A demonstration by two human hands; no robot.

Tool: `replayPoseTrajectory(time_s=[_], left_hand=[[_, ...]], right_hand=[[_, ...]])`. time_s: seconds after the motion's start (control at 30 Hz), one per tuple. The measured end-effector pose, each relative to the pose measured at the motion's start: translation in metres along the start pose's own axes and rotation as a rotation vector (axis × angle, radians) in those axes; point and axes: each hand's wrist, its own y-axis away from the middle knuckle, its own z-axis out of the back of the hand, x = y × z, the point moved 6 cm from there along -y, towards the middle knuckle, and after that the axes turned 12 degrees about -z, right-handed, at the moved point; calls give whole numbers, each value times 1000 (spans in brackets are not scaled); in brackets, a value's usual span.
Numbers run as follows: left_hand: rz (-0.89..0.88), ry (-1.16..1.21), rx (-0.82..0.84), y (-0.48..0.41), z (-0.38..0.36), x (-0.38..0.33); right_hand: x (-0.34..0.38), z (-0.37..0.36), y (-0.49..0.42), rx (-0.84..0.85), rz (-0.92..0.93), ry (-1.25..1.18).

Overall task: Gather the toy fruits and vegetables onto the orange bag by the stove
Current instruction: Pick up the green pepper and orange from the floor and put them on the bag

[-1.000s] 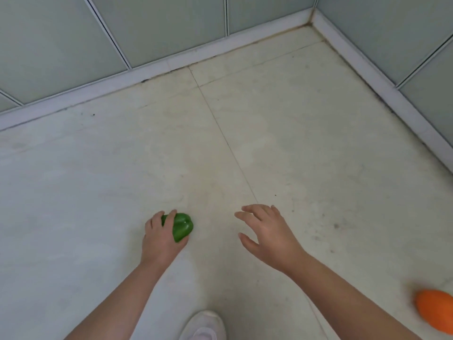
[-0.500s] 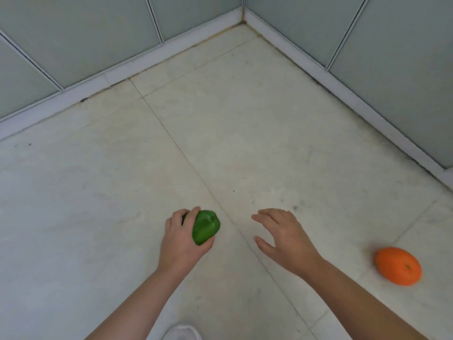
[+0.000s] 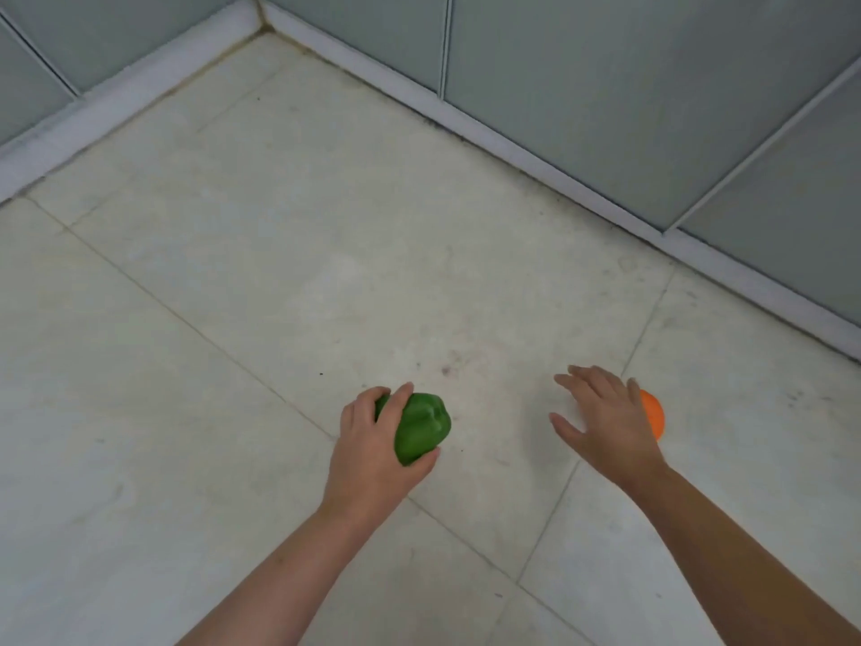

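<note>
My left hand (image 3: 372,449) grips a green toy bell pepper (image 3: 421,428) above the pale tiled floor, fingers wrapped over its top and thumb under it. My right hand (image 3: 605,417) is spread open over an orange toy fruit (image 3: 653,412) that lies on the floor; only the fruit's right side shows past my fingers, and I cannot tell whether the hand touches it. The orange bag and the stove are out of view.
The pale tiled floor (image 3: 326,272) runs to a corner of grey-green wall panels (image 3: 605,86) with a white skirting (image 3: 512,146) along the back and right. Nothing else lies on the floor in view.
The view has swung to the right. My right hand has reached right to cover the orange fruit, which lay apart from it before. My left hand still holds the pepper.
</note>
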Motion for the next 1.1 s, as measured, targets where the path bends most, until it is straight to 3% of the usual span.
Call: replayPoseTrajectory(time_s=[0.2, 0.57, 0.93, 1.1], left_hand=[[-42, 27, 34, -8, -14, -15], [-15, 91, 38, 2, -20, -13], [48, 91, 28, 18, -4, 15], [112, 89, -54, 29, 22, 37]], right_hand=[[-61, 0, 11, 34, -248, -44], [-72, -15, 29, 147, -398, -247], [5, -19, 17, 156, -161, -338], [63, -17, 8, 192, -16, -373]])
